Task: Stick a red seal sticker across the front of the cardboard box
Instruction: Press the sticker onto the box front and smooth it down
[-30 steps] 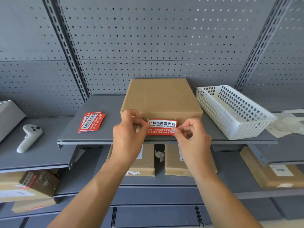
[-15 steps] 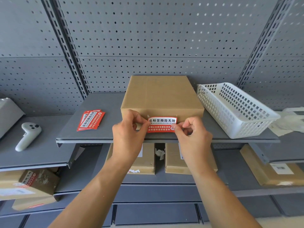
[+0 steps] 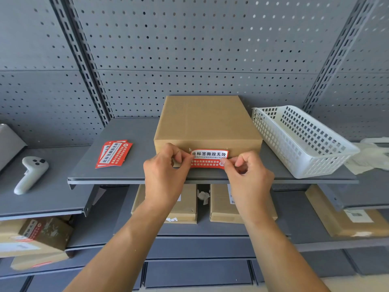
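Box: cardboard box (image 3: pixel 207 121) at the shelf (image 3: pixel 117 165) front edge
Hands: left hand (image 3: pixel 165 175) and right hand (image 3: pixel 248 178) each pinch one end of the red seal sticker (image 3: pixel 209 159)
Advice: keep it level, press from centre outward

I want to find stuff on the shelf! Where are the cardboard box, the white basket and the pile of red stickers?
cardboard box (image 3: pixel 207 120): head view, middle of its top.
white basket (image 3: pixel 280 145): head view, its left wall.
pile of red stickers (image 3: pixel 114 154): head view, middle of the top sticker.
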A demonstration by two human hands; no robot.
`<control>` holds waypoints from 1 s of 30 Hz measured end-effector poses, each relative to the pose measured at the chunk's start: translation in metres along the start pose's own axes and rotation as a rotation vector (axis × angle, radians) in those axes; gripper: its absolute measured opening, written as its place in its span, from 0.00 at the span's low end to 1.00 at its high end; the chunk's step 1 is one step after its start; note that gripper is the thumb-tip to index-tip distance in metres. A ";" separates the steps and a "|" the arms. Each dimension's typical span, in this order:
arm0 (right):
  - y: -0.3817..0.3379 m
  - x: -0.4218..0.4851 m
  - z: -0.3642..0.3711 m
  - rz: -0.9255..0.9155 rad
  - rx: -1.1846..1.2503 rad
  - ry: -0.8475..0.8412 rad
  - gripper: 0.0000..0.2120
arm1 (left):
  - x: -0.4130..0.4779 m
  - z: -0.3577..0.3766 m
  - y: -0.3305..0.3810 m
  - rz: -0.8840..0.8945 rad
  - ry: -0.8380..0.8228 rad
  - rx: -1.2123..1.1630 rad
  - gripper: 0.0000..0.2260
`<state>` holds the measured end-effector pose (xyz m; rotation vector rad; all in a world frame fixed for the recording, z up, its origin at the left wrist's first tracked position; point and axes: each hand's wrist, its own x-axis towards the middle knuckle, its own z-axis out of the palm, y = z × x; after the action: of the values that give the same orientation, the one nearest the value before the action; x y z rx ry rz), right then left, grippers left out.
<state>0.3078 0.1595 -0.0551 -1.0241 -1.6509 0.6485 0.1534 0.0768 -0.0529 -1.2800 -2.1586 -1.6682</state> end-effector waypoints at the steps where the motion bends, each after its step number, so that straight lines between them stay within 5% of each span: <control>1: 0.000 0.000 0.000 -0.006 0.002 -0.001 0.18 | 0.000 0.000 0.000 0.000 0.000 -0.002 0.18; 30: 0.003 0.003 0.009 0.046 0.017 0.077 0.17 | 0.003 0.003 -0.001 0.059 0.061 0.046 0.18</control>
<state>0.3002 0.1648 -0.0590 -1.0649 -1.5567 0.6448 0.1517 0.0809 -0.0529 -1.2511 -2.0914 -1.6039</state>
